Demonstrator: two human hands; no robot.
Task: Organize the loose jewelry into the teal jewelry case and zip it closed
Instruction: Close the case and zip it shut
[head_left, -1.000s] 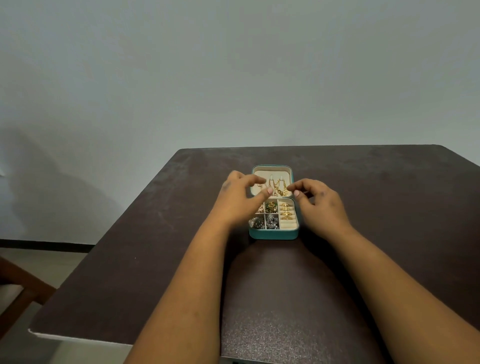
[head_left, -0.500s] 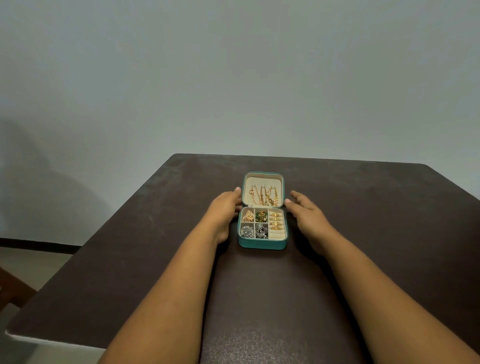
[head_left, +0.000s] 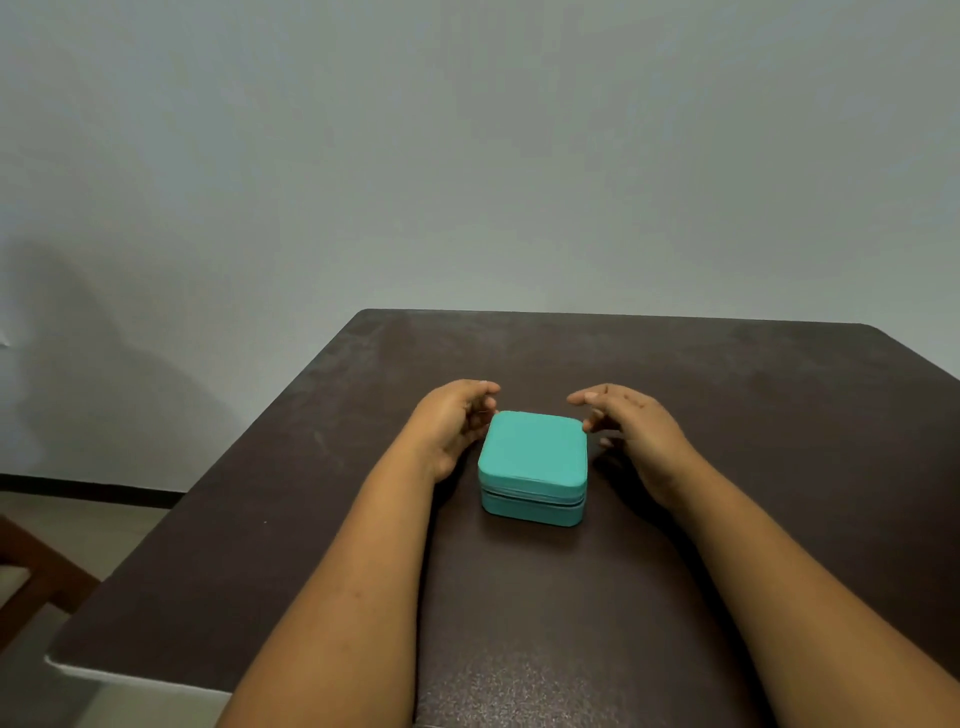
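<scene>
The teal jewelry case (head_left: 532, 457) sits on the dark brown worktop (head_left: 727, 415), lid down, with its zipper line (head_left: 530, 496) running across the near face between lid and base. Along that near face a thin dark gap shows towards the right corner, so whether the zip is drawn there cannot be told.

The 2 hands flank the case, 1 on each side. The left hand (head_left: 452, 423) lies just beside the case's left wall, palm turned inward, its fingers (head_left: 480, 397) loosely curled near the far left corner. They come very close to the lid edge; whether they touch it cannot be told. This grip is relaxed and has hold of nothing.

The right hand (head_left: 631, 434) hovers just beside the far right corner, palm facing the case, fingers (head_left: 587, 399) spread and slightly bent, tips pointing left over the corner. Its grip is loose and wide, and it holds nothing.

The case lies between both grips, nearer the person than the fingertips. Both forearms reach in from the near edge of the worktop. A pale wall (head_left: 467, 156) stands behind, and part of a wooden chair (head_left: 31, 571) shows at the lower left.
</scene>
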